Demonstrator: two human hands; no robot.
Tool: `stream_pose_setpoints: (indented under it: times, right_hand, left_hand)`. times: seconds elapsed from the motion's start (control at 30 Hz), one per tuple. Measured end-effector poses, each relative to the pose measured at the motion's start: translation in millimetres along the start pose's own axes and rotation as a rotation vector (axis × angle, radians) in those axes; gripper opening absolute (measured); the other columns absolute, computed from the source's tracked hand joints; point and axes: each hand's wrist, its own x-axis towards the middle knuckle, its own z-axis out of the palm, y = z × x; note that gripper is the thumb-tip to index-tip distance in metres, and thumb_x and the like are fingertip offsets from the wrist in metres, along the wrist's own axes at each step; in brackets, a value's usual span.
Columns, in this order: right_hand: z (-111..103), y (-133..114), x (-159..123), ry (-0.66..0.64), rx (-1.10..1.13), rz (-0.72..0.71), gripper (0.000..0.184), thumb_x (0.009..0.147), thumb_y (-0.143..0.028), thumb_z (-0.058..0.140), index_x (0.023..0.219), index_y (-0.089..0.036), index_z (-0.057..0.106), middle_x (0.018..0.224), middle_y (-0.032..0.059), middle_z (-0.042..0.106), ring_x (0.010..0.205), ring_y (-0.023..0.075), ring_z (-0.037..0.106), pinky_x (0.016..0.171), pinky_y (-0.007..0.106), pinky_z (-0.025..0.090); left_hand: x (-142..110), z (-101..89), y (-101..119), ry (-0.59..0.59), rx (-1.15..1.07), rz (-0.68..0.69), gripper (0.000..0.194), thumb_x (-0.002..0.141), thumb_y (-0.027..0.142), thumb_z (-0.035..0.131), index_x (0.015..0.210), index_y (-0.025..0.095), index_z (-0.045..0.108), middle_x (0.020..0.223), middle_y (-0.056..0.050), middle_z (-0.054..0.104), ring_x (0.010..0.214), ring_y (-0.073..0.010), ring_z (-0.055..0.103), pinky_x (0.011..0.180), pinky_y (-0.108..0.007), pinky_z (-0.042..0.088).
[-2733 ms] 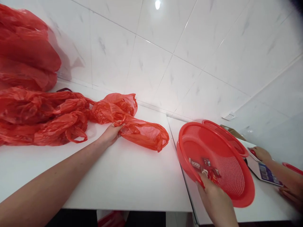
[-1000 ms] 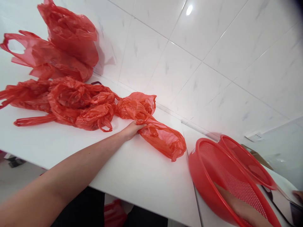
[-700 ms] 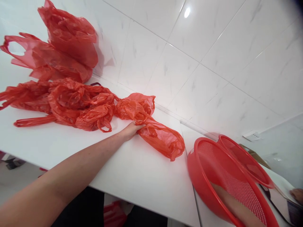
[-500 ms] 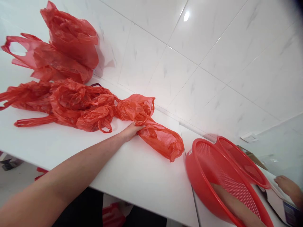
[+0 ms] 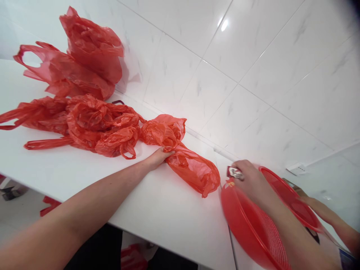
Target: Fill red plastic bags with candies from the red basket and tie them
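"Tables (image 5: 168, 213), smooth and white, meet at a dark seam on my screen, a crumpled heap of thin red plastic bags (image 5: 92, 123) on the left one. What's right of it?"

"I see a round red plastic basket with perforated walls (image 5: 234, 221), and a similar second basket (image 5: 284, 193) at far right, another person's arm (image 5: 326, 213) reaching over it."

"And our bag?"

"The limp, translucent red plastic bag (image 5: 194, 170) lies left of the seam, gripped at its gathered end by the left hand (image 5: 159, 158). I'd pinch lightly; thin film could stretch."

"Right hand (image 5: 249, 174)?"

"Closed on a small dark-red wrapped packet (image 5: 235, 173), over the first basket's far side. I'd carry it well above the rim to avoid snagging."

"Any brand?"

"White lettering on the packet, too blurred for me to read."
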Motion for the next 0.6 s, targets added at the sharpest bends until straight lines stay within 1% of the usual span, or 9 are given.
stream_pose_setpoints:
  times: [0.1, 0.17, 0.2, 0.27, 0.33, 0.4, 0.47, 0.53, 0.6]
  right_hand:
    - [30.5, -40.2, 22.3, -0.057, 0.002, -0.172, 0.029, 0.071, -0.004, 0.039, 0.089, -0.023, 0.052, 0.094, 0.0011, 0.051, 0.07, 0.0122, 0.053, 0.057, 0.022, 0.039]
    - [55.2, -57.7, 36.8, -0.06, -0.044, -0.28, 0.033, 0.07, 0.001, 0.037, 0.09, -0.022, 0.051, 0.095, 0.0017, 0.05, 0.067, 0.0117, 0.05, 0.057, 0.023, 0.038]
    - [67.0, -63.0, 43.6, -0.055, -0.071, -0.314, 0.035, 0.07, 0.003, 0.036, 0.09, -0.021, 0.051, 0.095, 0.0022, 0.049, 0.068, 0.0119, 0.049, 0.057, 0.023, 0.037]
    - [87.3, -67.6, 55.1, -0.051, -0.104, -0.339, 0.036, 0.071, 0.005, 0.035, 0.091, -0.021, 0.051, 0.095, 0.0032, 0.05, 0.073, 0.0132, 0.05, 0.058, 0.023, 0.038]
    - [100.0, -66.0, 62.1, -0.069, -0.077, -0.336, 0.033, 0.072, 0.002, 0.039, 0.093, -0.02, 0.051, 0.098, 0.0038, 0.052, 0.081, 0.0149, 0.052, 0.063, 0.024, 0.04]
    - [102.7, -60.7, 63.0, -0.093, -0.004, -0.333, 0.03, 0.074, -0.004, 0.045, 0.098, -0.021, 0.052, 0.105, 0.0037, 0.053, 0.09, 0.0158, 0.053, 0.071, 0.026, 0.043]
    - [95.2, -52.9, 57.8, -0.108, 0.054, -0.299, 0.03, 0.077, -0.013, 0.048, 0.105, -0.024, 0.052, 0.112, 0.0022, 0.054, 0.094, 0.0154, 0.055, 0.075, 0.027, 0.045]
    - [80.0, -42.1, 48.1, -0.094, 0.062, -0.214, 0.027, 0.082, -0.022, 0.046, 0.107, -0.027, 0.053, 0.115, 0.0007, 0.055, 0.092, 0.015, 0.058, 0.071, 0.027, 0.046]
    - [61.8, -26.2, 36.3, -0.048, 0.038, -0.084, 0.024, 0.085, -0.032, 0.044, 0.105, -0.027, 0.055, 0.114, 0.0004, 0.057, 0.089, 0.0158, 0.06, 0.065, 0.027, 0.046]
  left_hand:
    - [0.5, -0.5, -1.5, 0.027, -0.002, -0.025, 0.035, 0.07, 0.036, 0.072, 0.098, 0.017, 0.065, 0.103, -0.011, 0.067, 0.092, -0.023, 0.063, 0.078, -0.036, 0.048]
    - [0.0, -0.4, -1.2, 0.023, 0.001, -0.035, 0.038, 0.068, 0.039, 0.073, 0.098, 0.017, 0.065, 0.103, -0.012, 0.067, 0.092, -0.0244, 0.064, 0.076, -0.037, 0.049]
    - [-0.6, -0.2, -0.6, 0.012, 0.004, -0.039, 0.04, 0.068, 0.041, 0.073, 0.099, 0.017, 0.065, 0.103, -0.013, 0.067, 0.092, -0.0253, 0.064, 0.075, -0.038, 0.05]
    - [-1.8, 0.4, 1.2, -0.013, 0.009, -0.048, 0.042, 0.068, 0.043, 0.072, 0.1, 0.017, 0.065, 0.105, -0.014, 0.067, 0.094, -0.027, 0.064, 0.074, -0.039, 0.05]
    - [-2.6, 0.9, 3.0, -0.023, 0.007, -0.052, 0.042, 0.068, 0.042, 0.072, 0.102, 0.018, 0.065, 0.107, -0.013, 0.067, 0.096, -0.0281, 0.063, 0.075, -0.04, 0.05]
    - [-2.8, 0.8, 4.4, -0.021, 0.004, -0.055, 0.042, 0.068, 0.041, 0.072, 0.103, 0.018, 0.065, 0.108, -0.013, 0.067, 0.098, -0.029, 0.062, 0.077, -0.04, 0.05]
    - [-2.5, 0.1, 5.1, -0.025, 0.004, -0.068, 0.043, 0.068, 0.039, 0.072, 0.105, 0.018, 0.065, 0.109, -0.013, 0.067, 0.1, -0.0302, 0.061, 0.078, -0.041, 0.049]
    - [-2.2, -0.6, 5.2, -0.034, 0.001, -0.079, 0.044, 0.068, 0.038, 0.071, 0.107, 0.018, 0.065, 0.111, -0.014, 0.066, 0.102, -0.0312, 0.061, 0.079, -0.042, 0.049]
    - [-2.0, -1.0, 4.7, -0.04, -0.009, -0.072, 0.044, 0.069, 0.035, 0.071, 0.109, 0.018, 0.064, 0.114, -0.014, 0.064, 0.103, -0.0311, 0.06, 0.08, -0.043, 0.049]
